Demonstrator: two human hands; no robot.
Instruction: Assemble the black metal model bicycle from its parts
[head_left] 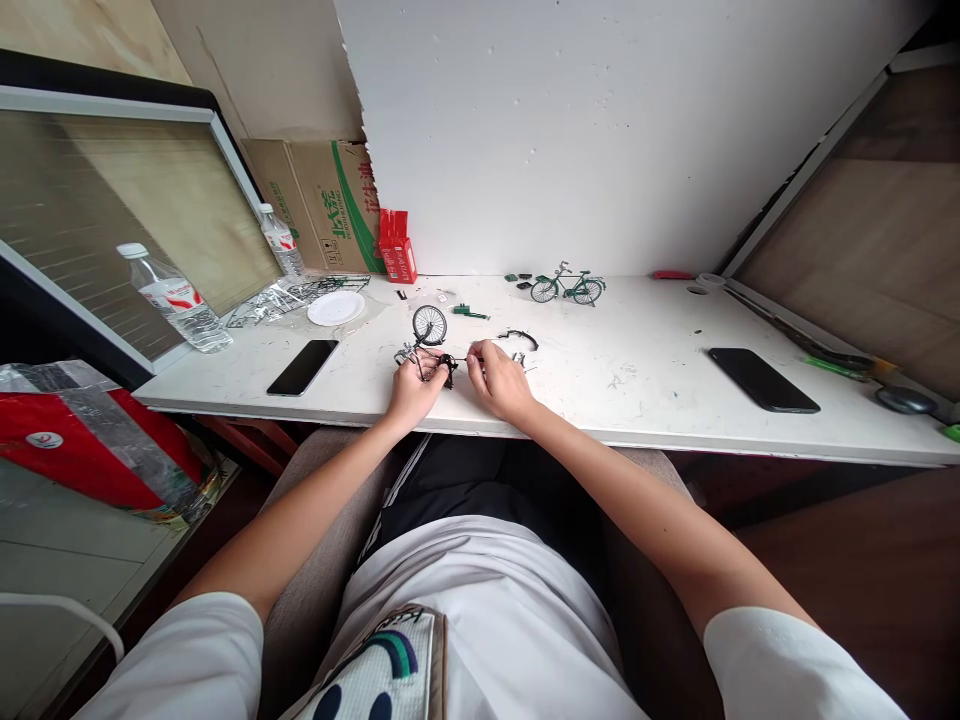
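Note:
My left hand point(418, 384) is closed around a partly built black model bicycle point(448, 366) just above the desk's front edge. One spoked wheel point(430, 325) of it sticks up beyond my fingers. Right beside it, my right hand point(496, 378) pinches a thin dark piece that points toward the model; its exact kind is too small to make out. A curved black part point(523, 338) lies just past my right hand, with small bits near it. Farther back stands a finished green model bicycle point(568, 287).
Green plastic parts point(471, 312) and a white round lid point(336, 308) lie behind my hands. Phones rest at left point(303, 367) and right point(763, 379). Two water bottles point(180, 300), a red box point(397, 246) and a carton point(322, 205) stand at the left.

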